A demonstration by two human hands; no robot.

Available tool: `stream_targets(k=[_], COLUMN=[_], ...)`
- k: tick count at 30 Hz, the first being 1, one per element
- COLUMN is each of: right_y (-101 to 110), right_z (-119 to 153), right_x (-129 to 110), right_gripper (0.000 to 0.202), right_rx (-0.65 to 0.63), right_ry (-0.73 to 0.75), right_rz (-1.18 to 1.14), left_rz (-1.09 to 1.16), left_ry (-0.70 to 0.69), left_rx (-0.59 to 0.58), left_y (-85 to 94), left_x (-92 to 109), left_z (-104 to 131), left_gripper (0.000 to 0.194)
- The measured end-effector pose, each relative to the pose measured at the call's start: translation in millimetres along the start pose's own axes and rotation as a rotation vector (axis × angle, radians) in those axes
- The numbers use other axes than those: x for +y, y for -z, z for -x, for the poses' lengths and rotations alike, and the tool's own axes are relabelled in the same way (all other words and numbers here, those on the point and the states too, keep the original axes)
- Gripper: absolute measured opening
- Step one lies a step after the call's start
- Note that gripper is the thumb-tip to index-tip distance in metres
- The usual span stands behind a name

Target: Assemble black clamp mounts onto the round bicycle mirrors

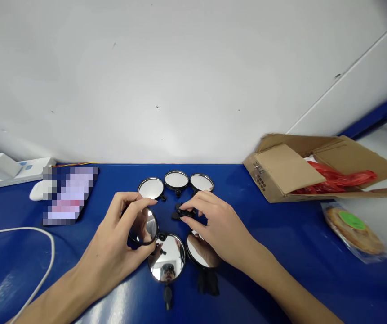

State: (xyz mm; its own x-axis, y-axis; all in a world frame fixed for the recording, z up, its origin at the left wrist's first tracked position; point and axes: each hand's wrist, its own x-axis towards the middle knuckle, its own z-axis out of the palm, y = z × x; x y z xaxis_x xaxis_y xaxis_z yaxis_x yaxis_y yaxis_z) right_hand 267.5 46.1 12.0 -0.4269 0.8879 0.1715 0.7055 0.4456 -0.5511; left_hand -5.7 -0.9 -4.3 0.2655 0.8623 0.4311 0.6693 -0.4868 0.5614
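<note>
My left hand curls its thumb and fingers round the rim of a round black-framed mirror, tilted above the table. My right hand pinches a small black fitting just right of centre. Three round mirrors lie in an arc behind the hands: left, middle and right. In front, a mirror with a black stem lies face up. Another mirror is partly hidden under my right hand, with black parts below it.
An open cardboard box with a red plastic bag stands at the right, a wrapped round item before it. At the left are a phone, a white mouse-like object, a power strip and a white cable.
</note>
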Motion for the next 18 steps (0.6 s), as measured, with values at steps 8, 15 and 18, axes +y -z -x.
stream_targets(k=[8,15,18], right_y=[-3.7,-4.7,-5.7], right_z=[-1.7,-2.1,-1.5], right_x=[4.6,3.6,4.1], right_gripper=[0.015,0.014,0.014], right_rx=[-0.004,0.002,0.045], right_ry=[-0.011,-0.002,0.021], right_rz=[0.012,0.013,0.0], left_rz=[0.042,-0.009,-0.043], left_ry=[-0.036,-0.022,-0.041], left_rx=[-0.076,-0.032,-0.013], left_y=[-2.8,-3.6,-3.6], left_x=[-1.8,-1.8,-2.3], left_z=[1.6,0.6,0.2], left_gripper=[0.077,0.074,0.071])
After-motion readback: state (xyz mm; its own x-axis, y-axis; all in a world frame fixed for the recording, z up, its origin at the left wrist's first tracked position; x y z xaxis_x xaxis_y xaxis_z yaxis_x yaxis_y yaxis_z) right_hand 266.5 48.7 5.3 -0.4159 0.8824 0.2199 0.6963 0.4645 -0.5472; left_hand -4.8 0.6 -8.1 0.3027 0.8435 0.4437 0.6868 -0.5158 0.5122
